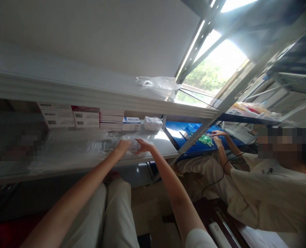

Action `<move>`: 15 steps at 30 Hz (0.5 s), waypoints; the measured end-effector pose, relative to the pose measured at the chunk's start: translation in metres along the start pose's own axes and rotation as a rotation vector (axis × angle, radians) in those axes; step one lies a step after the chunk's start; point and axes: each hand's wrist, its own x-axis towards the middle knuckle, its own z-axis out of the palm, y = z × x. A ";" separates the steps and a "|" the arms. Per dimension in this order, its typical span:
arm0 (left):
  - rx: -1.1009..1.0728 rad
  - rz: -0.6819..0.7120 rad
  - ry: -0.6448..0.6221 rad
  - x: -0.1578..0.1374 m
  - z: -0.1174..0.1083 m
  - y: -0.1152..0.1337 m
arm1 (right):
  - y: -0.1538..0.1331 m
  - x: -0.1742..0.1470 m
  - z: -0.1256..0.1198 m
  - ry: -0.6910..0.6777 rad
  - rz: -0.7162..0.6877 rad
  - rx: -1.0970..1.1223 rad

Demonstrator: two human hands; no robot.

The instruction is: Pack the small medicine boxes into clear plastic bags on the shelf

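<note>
My left hand (124, 146) is closed, its fingers pinched on a crumpled clear plastic bag (133, 144) above the shelf surface. My right hand (144, 147) is just to the right, thumb and fingers apart, at the other side of this bag and seemingly touching it. Left of my hands lies a layer of flat clear plastic bags (72, 146), some with bunched ends near my left wrist. What is inside the bag, if anything, is too blurred to make out.
Behind my hands stand stacked white boxes (58, 115), a blue-and-white box (131, 124) and a wrapped white pack (153, 123). An upper shelf edge (91, 98) runs overhead with a plastic bag (158, 83) on it. At right, a co-worker (268, 193) handles green pieces (206, 139) on a blue surface.
</note>
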 end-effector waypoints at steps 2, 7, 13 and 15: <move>0.033 -0.014 -0.017 -0.001 -0.004 -0.008 | 0.009 -0.002 -0.004 -0.014 0.007 0.020; 0.107 -0.103 -0.005 0.003 -0.001 -0.009 | 0.018 0.001 -0.013 -0.042 -0.028 0.045; 0.123 -0.029 0.039 0.008 0.005 0.007 | 0.013 0.002 -0.017 -0.171 0.014 0.017; 0.071 0.070 0.033 0.014 0.007 0.010 | 0.012 0.004 -0.019 -0.182 -0.025 0.016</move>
